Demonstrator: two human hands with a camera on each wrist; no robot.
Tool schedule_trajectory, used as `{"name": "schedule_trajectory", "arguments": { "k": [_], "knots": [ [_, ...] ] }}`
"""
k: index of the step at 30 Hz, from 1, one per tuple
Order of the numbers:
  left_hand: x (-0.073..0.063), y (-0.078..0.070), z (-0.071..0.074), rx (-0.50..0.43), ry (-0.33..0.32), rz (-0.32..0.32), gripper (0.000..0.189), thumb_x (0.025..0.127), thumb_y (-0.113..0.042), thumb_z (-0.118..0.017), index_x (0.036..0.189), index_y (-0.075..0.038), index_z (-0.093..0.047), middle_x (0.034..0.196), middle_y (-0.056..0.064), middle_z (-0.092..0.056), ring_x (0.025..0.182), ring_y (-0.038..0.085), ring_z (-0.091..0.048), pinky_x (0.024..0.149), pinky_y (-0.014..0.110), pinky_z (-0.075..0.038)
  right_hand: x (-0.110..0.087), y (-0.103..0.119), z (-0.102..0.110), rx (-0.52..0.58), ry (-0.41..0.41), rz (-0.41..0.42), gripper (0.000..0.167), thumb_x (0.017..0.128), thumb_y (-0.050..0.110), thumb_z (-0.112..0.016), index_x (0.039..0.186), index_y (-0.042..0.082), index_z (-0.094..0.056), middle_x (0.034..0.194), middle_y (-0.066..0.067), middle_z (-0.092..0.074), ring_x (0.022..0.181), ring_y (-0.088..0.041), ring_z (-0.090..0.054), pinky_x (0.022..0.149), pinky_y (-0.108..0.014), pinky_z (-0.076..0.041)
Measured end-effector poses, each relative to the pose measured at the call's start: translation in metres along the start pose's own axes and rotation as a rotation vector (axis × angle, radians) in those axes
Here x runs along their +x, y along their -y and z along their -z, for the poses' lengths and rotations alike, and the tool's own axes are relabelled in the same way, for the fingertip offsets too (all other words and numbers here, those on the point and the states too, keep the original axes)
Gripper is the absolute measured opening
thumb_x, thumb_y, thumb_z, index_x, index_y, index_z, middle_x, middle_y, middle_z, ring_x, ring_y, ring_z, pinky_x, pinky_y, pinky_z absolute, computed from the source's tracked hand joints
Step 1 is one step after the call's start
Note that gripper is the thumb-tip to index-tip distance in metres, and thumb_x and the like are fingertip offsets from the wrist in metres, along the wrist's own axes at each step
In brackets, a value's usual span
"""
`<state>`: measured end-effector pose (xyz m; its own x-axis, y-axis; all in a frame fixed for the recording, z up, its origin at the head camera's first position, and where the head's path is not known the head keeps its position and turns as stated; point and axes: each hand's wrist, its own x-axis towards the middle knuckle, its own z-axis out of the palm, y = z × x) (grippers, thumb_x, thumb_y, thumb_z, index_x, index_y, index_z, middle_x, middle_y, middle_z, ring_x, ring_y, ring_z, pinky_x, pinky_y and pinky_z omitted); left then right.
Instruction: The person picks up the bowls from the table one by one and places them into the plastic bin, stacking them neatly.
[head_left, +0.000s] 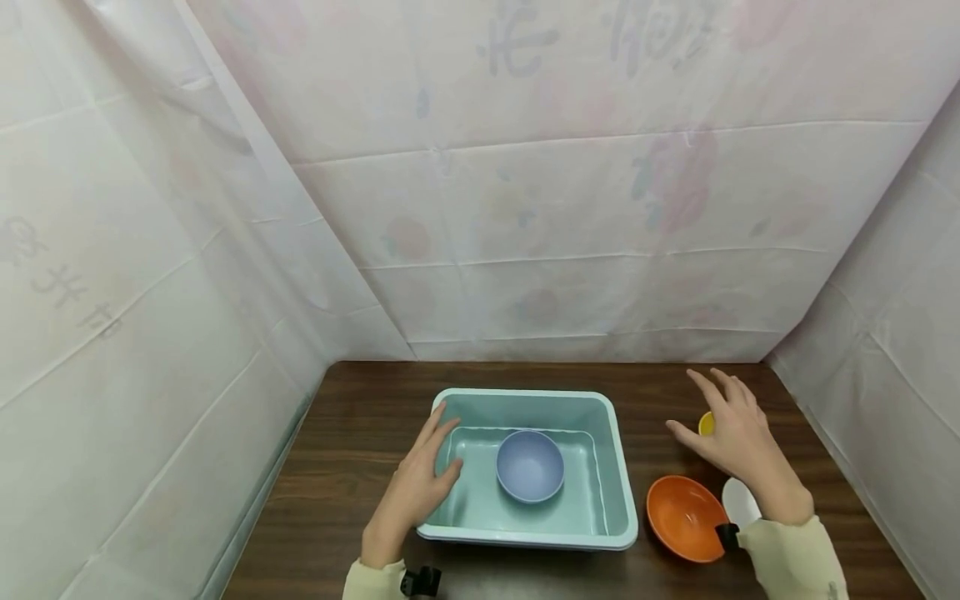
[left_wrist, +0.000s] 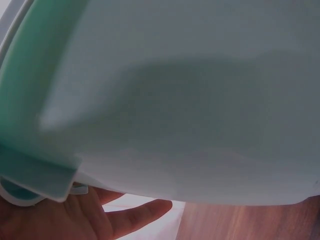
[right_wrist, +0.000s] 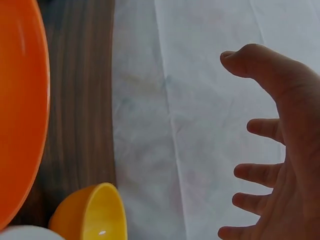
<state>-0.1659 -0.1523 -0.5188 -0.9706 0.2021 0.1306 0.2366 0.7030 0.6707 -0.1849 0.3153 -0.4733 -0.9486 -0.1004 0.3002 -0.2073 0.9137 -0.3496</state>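
Cream cuffs (head_left: 795, 558) with black wrist devices (head_left: 422, 582) lie nearest, either side of the pale teal rectangular plastic basin (head_left: 525, 537). Right of the basin's near corner sits a glossy orange round bowl (head_left: 682, 517), then a white dish (head_left: 738, 500), partly covered by the right forearm. Left hand (head_left: 420, 483) slants forward at the basin's left rim, thumb set apart; its grip is loosely spread and empty, though whether it touches the rim I cannot tell. Inside the basin rests a periwinkle-blue round bowl (head_left: 529, 467). Right hand (head_left: 738, 433) hangs well right of the basin, fingers fanned, grip wide and holding nothing, partly hiding a small yellow cup (head_left: 707, 423). Beyond the basin, the dark wood-grain surface (head_left: 360, 442) meets a white printed sheet (head_left: 555, 250).
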Motion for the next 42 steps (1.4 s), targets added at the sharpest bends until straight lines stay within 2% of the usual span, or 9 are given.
{"name": "schedule_trajectory", "arguments": {
  "k": [8, 15, 19, 24, 32, 39, 42],
  "knots": [
    [-0.002, 0.001, 0.0, -0.007, 0.001, 0.001, 0.06, 0.1, -0.022, -0.068, 0.155, -0.017, -0.046, 0.173, -0.007, -0.018, 0.146, 0.029, -0.046, 0.103, 0.058, -0.05, -0.003, -0.024, -0.01, 0.012, 0.049, -0.082, 0.088, 0.091, 0.049, -0.073, 0.159, 0.009, -0.034, 0.156, -0.04, -0.025, 0.139, -0.067, -0.021, 0.102, -0.087, -0.021],
    [-0.004, 0.002, 0.0, -0.007, -0.002, -0.002, 0.06, 0.099, -0.021, -0.068, 0.155, -0.016, -0.047, 0.173, -0.006, -0.018, 0.146, 0.029, -0.046, 0.102, 0.058, -0.051, -0.007, -0.048, -0.018, 0.0, 0.005, -0.086, 0.09, 0.089, 0.049, -0.075, 0.158, 0.006, -0.035, 0.153, -0.043, -0.028, 0.137, -0.069, -0.023, 0.105, -0.085, -0.019],
    [-0.004, 0.002, 0.0, -0.011, -0.002, -0.004, 0.06, 0.1, -0.021, -0.068, 0.155, -0.016, -0.047, 0.173, -0.006, -0.019, 0.147, 0.029, -0.045, 0.104, 0.059, -0.049, -0.009, -0.058, -0.019, -0.016, 0.011, -0.114, 0.093, 0.09, 0.05, -0.073, 0.16, 0.006, -0.031, 0.153, -0.044, -0.027, 0.137, -0.071, -0.022, 0.104, -0.086, -0.018],
    [-0.004, 0.002, -0.001, -0.02, -0.002, -0.01, 0.059, 0.099, -0.021, -0.068, 0.155, -0.016, -0.047, 0.173, -0.005, -0.019, 0.147, 0.029, -0.045, 0.103, 0.059, -0.05, -0.009, -0.066, -0.019, -0.045, 0.078, -0.168, 0.097, 0.091, 0.055, -0.07, 0.162, 0.006, -0.025, 0.152, -0.046, -0.024, 0.136, -0.072, -0.02, 0.1, -0.088, -0.02],
    [-0.002, 0.001, 0.0, -0.025, 0.005, -0.032, 0.059, 0.1, -0.022, -0.067, 0.155, -0.018, -0.047, 0.173, -0.006, -0.018, 0.149, 0.029, -0.043, 0.103, 0.058, -0.05, -0.006, -0.077, -0.014, -0.021, 0.273, -0.284, 0.11, 0.091, 0.068, -0.063, 0.163, 0.004, -0.01, 0.152, -0.051, -0.011, 0.136, -0.077, -0.008, 0.097, -0.091, -0.014],
    [-0.001, 0.0, 0.002, -0.045, 0.001, -0.019, 0.059, 0.1, -0.021, -0.067, 0.155, -0.018, -0.047, 0.173, -0.006, -0.018, 0.15, 0.029, -0.041, 0.107, 0.06, -0.047, -0.001, -0.083, -0.014, 0.036, 0.358, -0.325, 0.117, 0.088, 0.07, -0.065, 0.163, 0.003, -0.006, 0.151, -0.054, -0.001, 0.135, -0.079, 0.003, 0.091, -0.096, -0.007],
    [-0.001, 0.0, 0.002, -0.037, 0.003, -0.017, 0.059, 0.1, -0.021, -0.067, 0.155, -0.021, -0.046, 0.173, -0.007, -0.018, 0.15, 0.028, -0.042, 0.106, 0.059, -0.048, -0.002, -0.086, -0.014, 0.034, 0.393, -0.348, 0.117, 0.088, 0.07, -0.065, 0.162, 0.002, -0.006, 0.15, -0.055, 0.001, 0.134, -0.08, 0.004, 0.09, -0.096, -0.009]
  ]
}}
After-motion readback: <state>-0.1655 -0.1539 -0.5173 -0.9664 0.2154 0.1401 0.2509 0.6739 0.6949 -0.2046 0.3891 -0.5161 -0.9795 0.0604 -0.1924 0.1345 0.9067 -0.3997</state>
